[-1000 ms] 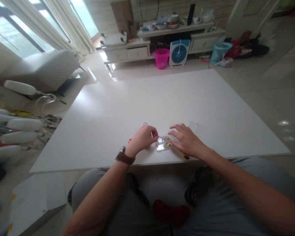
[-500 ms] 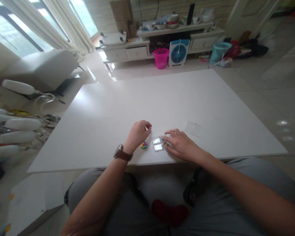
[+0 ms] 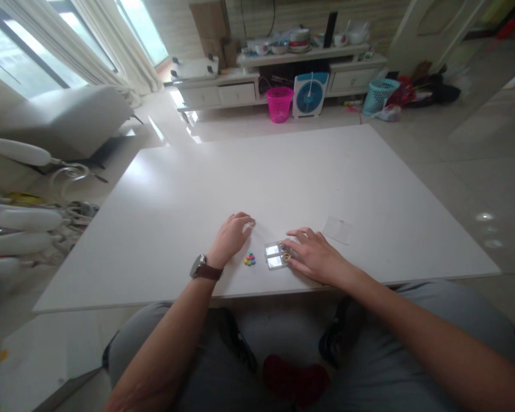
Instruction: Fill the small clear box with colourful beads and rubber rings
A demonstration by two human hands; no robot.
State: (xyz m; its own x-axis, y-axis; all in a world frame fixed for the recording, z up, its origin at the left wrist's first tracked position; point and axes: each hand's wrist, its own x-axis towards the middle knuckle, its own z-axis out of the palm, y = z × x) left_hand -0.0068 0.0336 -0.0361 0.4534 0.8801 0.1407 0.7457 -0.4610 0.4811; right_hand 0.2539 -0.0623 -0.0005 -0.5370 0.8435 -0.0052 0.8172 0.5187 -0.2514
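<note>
A small clear box (image 3: 274,261) with compartments lies near the table's front edge. Its two left compartments look bare, while small ring-like metallic pieces (image 3: 286,257) sit in the right ones. My right hand (image 3: 315,254) rests over the box's right side, fingers spread and touching it. Left of the box is a little heap of colourful pieces (image 3: 249,259). Just beyond that heap, my left hand (image 3: 232,236) is closed in a pinch at the tabletop, on something too small to make out. A clear flat lid (image 3: 338,230) lies right of the box.
The white table (image 3: 257,177) extends forward and to both sides. Past its far edge stand a pink basket (image 3: 279,105), a blue-and-white fan (image 3: 309,95) and a low cabinet (image 3: 239,93). White padded bars (image 3: 34,218) are at the left.
My left hand has shifted left, away from the box, and the colourful heap shows more fully. My right hand stays on the box. The view has tilted slightly.
</note>
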